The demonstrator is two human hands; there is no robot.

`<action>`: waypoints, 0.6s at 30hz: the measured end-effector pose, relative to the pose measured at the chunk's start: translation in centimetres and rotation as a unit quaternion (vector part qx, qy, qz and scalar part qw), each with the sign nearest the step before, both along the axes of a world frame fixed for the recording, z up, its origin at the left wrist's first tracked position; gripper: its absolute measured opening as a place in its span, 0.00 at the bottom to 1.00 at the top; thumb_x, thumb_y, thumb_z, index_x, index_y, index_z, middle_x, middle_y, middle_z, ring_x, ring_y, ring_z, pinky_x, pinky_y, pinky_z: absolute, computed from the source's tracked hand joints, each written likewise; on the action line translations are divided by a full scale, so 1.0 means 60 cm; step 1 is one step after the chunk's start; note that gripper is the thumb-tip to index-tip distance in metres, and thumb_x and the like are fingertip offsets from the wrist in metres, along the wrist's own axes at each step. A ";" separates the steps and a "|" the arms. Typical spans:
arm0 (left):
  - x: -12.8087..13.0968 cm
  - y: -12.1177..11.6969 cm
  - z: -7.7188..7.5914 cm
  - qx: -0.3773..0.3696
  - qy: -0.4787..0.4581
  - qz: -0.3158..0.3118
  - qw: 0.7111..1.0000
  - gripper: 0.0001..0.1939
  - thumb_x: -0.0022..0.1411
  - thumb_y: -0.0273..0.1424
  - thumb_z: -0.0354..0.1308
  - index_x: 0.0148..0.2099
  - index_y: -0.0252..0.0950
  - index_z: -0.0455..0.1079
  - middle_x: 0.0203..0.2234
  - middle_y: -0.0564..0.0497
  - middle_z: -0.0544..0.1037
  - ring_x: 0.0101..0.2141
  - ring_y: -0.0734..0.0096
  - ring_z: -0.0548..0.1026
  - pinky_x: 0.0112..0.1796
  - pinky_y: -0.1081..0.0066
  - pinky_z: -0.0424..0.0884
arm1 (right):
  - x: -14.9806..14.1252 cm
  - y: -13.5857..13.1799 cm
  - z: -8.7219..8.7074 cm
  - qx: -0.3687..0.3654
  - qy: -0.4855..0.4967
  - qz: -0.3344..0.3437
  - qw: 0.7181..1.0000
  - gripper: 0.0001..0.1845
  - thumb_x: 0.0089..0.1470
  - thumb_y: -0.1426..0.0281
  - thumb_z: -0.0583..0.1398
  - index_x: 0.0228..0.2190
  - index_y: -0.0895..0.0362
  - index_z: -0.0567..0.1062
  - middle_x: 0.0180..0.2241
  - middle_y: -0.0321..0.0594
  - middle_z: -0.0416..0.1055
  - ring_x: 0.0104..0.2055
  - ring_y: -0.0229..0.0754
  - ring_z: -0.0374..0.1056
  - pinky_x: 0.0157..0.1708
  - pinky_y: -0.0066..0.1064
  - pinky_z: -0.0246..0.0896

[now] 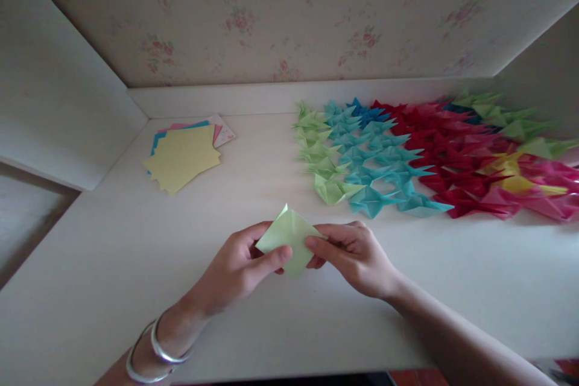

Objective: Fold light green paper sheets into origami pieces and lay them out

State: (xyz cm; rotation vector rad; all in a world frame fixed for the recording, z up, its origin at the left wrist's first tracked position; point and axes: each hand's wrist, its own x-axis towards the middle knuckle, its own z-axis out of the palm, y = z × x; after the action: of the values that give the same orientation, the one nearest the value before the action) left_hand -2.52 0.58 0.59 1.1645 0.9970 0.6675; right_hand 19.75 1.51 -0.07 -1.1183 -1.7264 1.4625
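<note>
A light green sheet of origami paper (292, 238), folded into a small diamond, is held up over the front part of the white desk. My left hand (251, 259) grips its left side, thumb flat across the front and fingers behind. The right corner is pinched by my right hand (348, 253) between thumb and fingers. At the top of the diamond, a thin flap edge stands slightly apart. The fingers behind the paper are partly hidden.
A stack of coloured paper (185, 154), yellow on top, lies at the back left. Rows of folded paper cranes in green (332, 187), light blue (371, 199) and red (452, 169) fill the back right. A white cabinet side (58, 72) stands at the left.
</note>
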 end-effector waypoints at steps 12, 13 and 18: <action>-0.008 -0.002 -0.008 -0.037 -0.104 0.014 0.994 0.11 0.58 0.26 0.66 0.42 0.45 0.84 0.35 0.50 0.83 0.32 0.68 0.80 0.29 0.73 0.79 | 0.006 -0.003 -0.016 -0.249 0.259 -0.005 0.933 0.13 0.51 0.62 0.70 0.35 0.58 0.85 0.24 0.41 0.81 0.27 0.41 0.79 0.29 0.29 0.76; -0.009 -0.003 -0.010 -0.035 -0.114 0.016 0.993 0.10 0.58 0.26 0.66 0.41 0.45 0.84 0.36 0.50 0.83 0.32 0.68 0.80 0.29 0.73 0.79 | 0.006 -0.002 -0.016 -0.260 0.271 -0.005 0.927 0.13 0.50 0.62 0.71 0.33 0.58 0.85 0.24 0.41 0.81 0.27 0.41 0.80 0.29 0.28 0.76; -0.009 -0.007 -0.011 -0.060 -0.141 0.037 0.988 0.07 0.57 0.31 0.69 0.39 0.45 0.84 0.32 0.49 0.84 0.28 0.70 0.80 0.28 0.75 0.78 | 0.001 -0.001 -0.012 -0.315 0.297 -0.018 0.901 0.12 0.46 0.64 0.72 0.29 0.60 0.83 0.22 0.42 0.80 0.25 0.41 0.79 0.27 0.28 0.75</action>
State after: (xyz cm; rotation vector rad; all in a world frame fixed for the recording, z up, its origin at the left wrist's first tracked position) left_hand -3.06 0.13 -0.10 0.9031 0.8305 0.7965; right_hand 19.83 1.47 -0.81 -0.8414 -0.8189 2.1362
